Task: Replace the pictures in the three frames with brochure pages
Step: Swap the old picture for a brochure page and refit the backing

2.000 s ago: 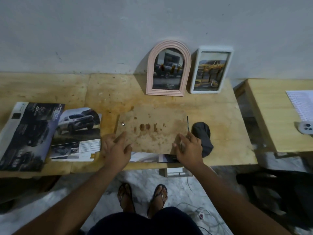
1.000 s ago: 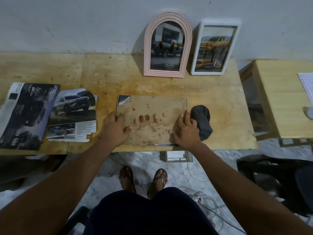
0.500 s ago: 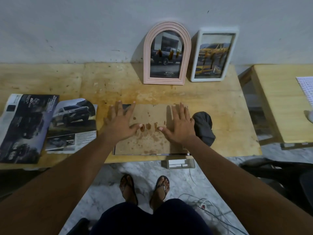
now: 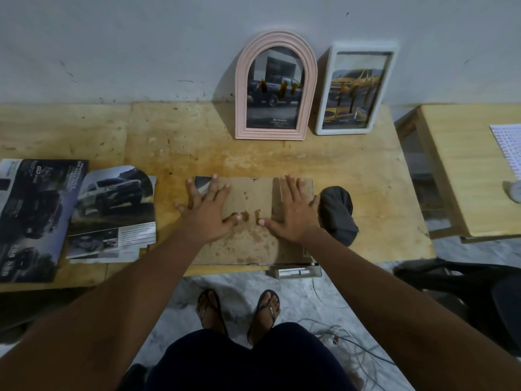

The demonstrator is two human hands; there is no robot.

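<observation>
Both hands (image 4: 208,218) flat on stained brown backing board (image 4: 253,244) (face-down frame).

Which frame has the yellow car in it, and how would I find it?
Look at the back of the table, where two frames lean on the wall. The yellow car is in the white frame, on the right. It is a rectangle, while the pink frame beside it has an arched top and a dark car.

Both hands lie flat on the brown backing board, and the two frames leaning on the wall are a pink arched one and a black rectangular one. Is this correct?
Not quite. In the head view the rectangular frame is white, not black. The rest holds: the left hand and right hand lie flat on the brown backing board, and the pink arched frame leans on the wall beside it.
</observation>
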